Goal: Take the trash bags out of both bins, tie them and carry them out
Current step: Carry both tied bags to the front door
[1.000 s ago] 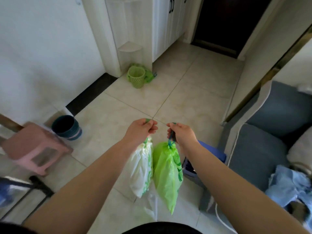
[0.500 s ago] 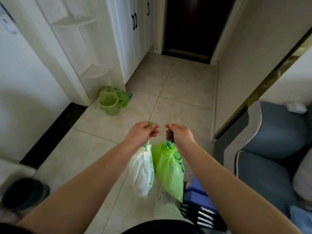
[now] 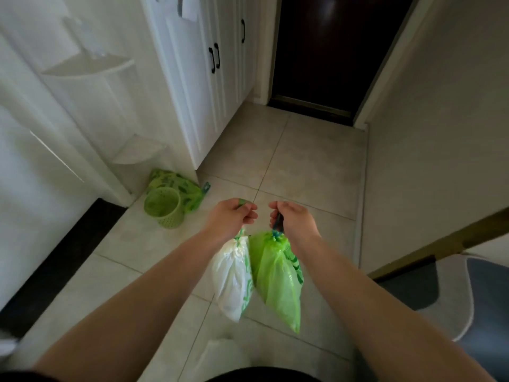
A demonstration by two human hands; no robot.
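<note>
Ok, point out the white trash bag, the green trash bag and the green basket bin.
white trash bag (image 3: pixel 232 279): head view, middle of its body.
green trash bag (image 3: pixel 278 279): head view, middle of its body.
green basket bin (image 3: pixel 165 209): head view, its side wall.

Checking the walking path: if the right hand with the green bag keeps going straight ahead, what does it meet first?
Bare floor tiles lie ahead of the right hand; the first thing in line looks like the dark door, though depth is unclear.

Grey sofa (image 3: pixel 484 293) cut off at right edge; green packet (image 3: pixel 176 186) partly hidden behind green basket (image 3: pixel 162 208); near foot blurred
</note>
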